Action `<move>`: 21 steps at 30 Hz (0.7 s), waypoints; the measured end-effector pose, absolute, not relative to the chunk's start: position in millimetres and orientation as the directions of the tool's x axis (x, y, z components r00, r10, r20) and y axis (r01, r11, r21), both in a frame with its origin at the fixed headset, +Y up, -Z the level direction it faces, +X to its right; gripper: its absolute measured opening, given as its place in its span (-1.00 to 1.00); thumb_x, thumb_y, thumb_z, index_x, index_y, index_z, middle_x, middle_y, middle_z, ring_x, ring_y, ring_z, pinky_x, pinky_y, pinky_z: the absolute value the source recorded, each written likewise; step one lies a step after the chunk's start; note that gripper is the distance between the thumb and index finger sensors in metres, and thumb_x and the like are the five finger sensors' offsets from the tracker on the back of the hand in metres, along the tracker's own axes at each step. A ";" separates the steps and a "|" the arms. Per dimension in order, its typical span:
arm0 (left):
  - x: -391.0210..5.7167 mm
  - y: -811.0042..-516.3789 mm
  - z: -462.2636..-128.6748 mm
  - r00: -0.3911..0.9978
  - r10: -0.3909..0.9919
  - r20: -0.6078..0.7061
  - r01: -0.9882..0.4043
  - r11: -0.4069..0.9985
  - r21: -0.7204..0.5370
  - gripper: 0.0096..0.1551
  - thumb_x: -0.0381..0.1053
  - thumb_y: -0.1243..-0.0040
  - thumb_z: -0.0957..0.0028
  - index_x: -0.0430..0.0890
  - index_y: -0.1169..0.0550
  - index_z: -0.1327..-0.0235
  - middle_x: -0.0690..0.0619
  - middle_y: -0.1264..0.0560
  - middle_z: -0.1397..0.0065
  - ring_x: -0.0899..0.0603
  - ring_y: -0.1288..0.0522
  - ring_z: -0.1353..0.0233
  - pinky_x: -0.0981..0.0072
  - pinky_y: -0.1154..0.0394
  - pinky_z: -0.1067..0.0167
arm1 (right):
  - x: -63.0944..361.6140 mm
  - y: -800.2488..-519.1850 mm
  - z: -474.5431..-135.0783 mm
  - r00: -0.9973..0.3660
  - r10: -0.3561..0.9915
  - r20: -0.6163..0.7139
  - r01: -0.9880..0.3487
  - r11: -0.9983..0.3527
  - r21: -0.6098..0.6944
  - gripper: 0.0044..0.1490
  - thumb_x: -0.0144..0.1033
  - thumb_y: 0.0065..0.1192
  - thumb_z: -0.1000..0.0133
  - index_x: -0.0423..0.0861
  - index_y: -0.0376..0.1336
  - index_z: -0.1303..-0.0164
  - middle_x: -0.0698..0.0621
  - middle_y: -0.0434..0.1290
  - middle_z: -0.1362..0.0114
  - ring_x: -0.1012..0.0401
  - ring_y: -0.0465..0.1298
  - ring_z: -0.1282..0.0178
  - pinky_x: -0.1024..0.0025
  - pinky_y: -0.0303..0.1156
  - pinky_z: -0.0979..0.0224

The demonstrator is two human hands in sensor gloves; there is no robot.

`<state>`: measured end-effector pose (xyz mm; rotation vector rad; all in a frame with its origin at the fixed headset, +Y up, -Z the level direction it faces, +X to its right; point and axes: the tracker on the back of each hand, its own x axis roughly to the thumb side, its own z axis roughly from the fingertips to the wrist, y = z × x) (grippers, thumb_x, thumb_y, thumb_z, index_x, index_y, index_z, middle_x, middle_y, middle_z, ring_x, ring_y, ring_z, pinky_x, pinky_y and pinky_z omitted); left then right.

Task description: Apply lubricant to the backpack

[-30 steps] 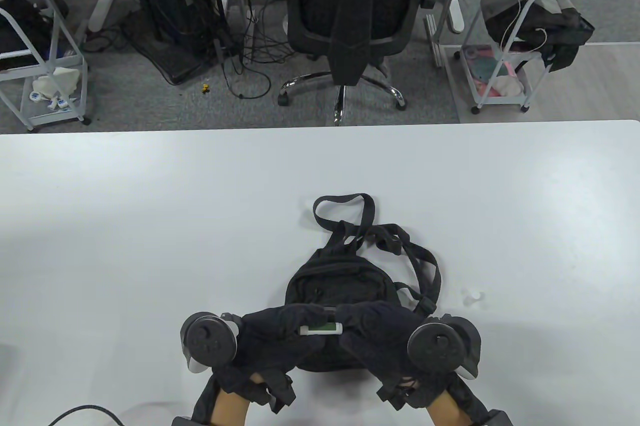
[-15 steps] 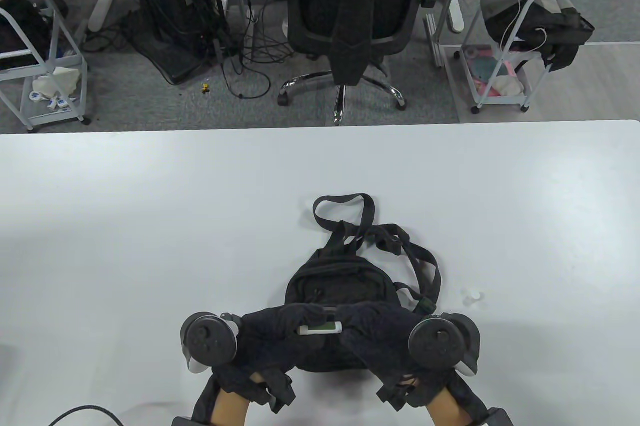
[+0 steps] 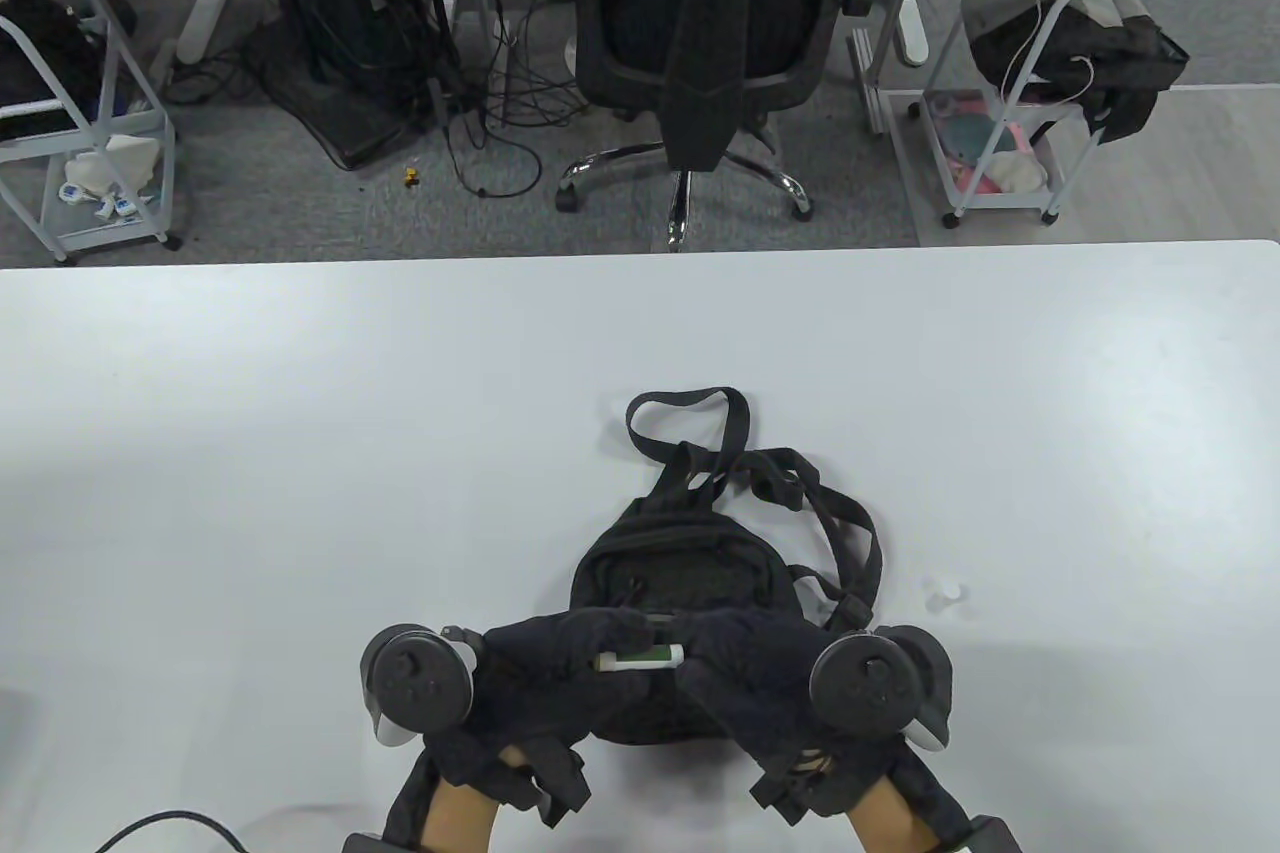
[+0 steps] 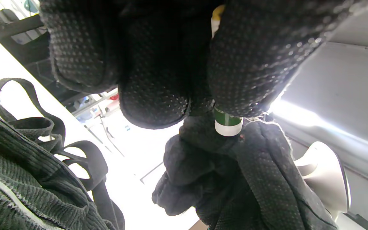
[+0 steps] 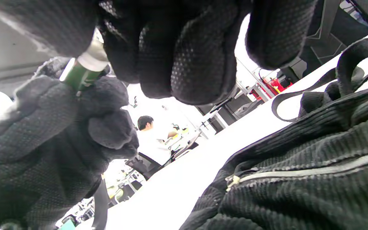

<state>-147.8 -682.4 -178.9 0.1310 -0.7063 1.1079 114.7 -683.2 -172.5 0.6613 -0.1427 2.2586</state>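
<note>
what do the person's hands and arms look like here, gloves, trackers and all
Both the left hand and the right hand wear black knit gloves with a grid of small raised dots, loose and frayed at the cuffs. A round dark grey tracker with a white underside sits on the left hand, and a matching tracker on the right. Bare forearms show below the cuffs, then black bands.

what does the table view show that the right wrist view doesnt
Only the table view shows the small white cap lying on the table right of the backpack, the trackers on both hands, and the office chair beyond.

Only the right wrist view shows the backpack's zipper up close and a person in white far off.

Both show the left hand and right hand gripping the green lubricant tube above the black backpack.
</note>
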 end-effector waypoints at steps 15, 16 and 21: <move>-145.6 -681.8 -177.8 0.257 0.766 0.589 -0.851 0.468 -0.239 -0.42 0.04 -0.66 0.20 -0.10 -0.70 -0.08 -0.02 -0.74 -0.07 -0.16 -0.84 0.10 -0.06 -0.78 0.01 | 114.2 -683.4 -172.3 -0.571 0.649 0.502 -0.701 -0.704 0.113 -0.22 0.25 0.36 -0.03 0.17 0.25 -0.43 0.09 0.52 -0.35 0.15 0.70 -0.14 -0.08 0.49 -0.36; -145.1 -681.9 -177.8 0.258 0.766 0.589 -0.849 0.471 -0.241 -0.42 0.04 -0.67 0.20 -0.10 -0.69 -0.08 -0.02 -0.74 -0.07 -0.16 -0.84 0.10 -0.06 -0.78 0.01 | 114.1 -682.8 -171.9 -0.570 0.649 0.504 -0.703 -0.703 0.110 -0.22 0.22 0.38 -0.03 0.18 0.23 -0.44 0.11 0.50 -0.36 0.16 0.69 -0.14 -0.07 0.49 -0.36; -143.4 -682.5 -177.4 0.255 0.767 0.590 -0.849 0.469 -0.242 -0.42 0.03 -0.66 0.19 -0.10 -0.69 -0.08 -0.02 -0.74 -0.07 -0.17 -0.84 0.09 -0.06 -0.78 0.01 | 112.8 -682.7 -172.2 -0.561 0.653 0.508 -0.698 -0.704 0.134 -0.37 0.19 0.19 -0.09 0.17 0.31 -0.34 0.10 0.57 -0.27 0.16 0.72 -0.07 -0.09 0.49 -0.35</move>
